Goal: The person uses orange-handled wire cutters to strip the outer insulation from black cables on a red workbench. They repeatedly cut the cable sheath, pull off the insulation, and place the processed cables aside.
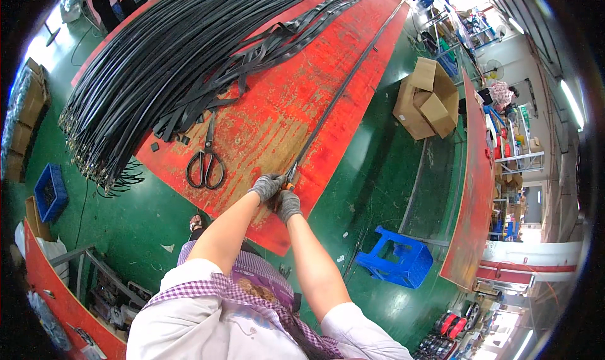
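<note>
My left hand (268, 187), in a grey glove, is closed around the near end of a long black cable (334, 105) that runs up along the table's right side. Right beside it, my right hand (288, 205), also gloved in grey, is closed on a small orange-handled tool (289, 186). The tool's kind is partly hidden by the fingers. To the left lie black-handled scissors (206, 170), blades pointing away. A large bundle of black cables (145, 70) covers the far left, metal tips at its near end. Flat black sleeves (252, 57) lie beside it.
The worn red table (265, 139) ends close in front of me. A blue plastic stool (397, 259) and an open cardboard box (428, 102) are on the green floor to the right. A blue crate (50, 193) stands left. Small black scraps (181, 139) lie near the scissors.
</note>
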Demonstrator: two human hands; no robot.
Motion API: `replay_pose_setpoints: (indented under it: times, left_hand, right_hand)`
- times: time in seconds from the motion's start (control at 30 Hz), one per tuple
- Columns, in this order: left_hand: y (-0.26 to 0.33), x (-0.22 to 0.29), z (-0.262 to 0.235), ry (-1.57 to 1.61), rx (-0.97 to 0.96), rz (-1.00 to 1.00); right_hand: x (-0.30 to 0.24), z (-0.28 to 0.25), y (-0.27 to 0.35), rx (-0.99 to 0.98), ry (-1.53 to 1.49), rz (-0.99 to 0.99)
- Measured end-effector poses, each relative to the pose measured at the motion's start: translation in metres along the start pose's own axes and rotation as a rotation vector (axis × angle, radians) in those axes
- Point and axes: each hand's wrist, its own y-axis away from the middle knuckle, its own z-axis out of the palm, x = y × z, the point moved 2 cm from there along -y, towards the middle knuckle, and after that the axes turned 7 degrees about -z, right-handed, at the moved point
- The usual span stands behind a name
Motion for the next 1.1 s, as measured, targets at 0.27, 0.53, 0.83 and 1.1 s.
replay_pose_setpoints:
  times: [0.27,0.53,0.83,1.1]
  left_hand:
    - [0.018,0.024,-0.012,-0.578,0.101,0.061]
    - [0.02,0.057,-0.012,-0.552,0.172,0.148]
    - [-0.001,0.032,-0.025,-0.422,0.259,0.131]
    - [0.0,0.024,-0.031,-0.485,0.285,0.127]
  right_hand:
    - [-0.052,0.044,0.073,-0.061,0.082,0.063]
    - [-0.091,0.089,0.118,-0.047,0.145,0.172]
    - [-0.077,0.097,0.11,-0.093,0.156,0.19]
    - [-0.062,0.09,0.101,-0.082,0.196,0.229]
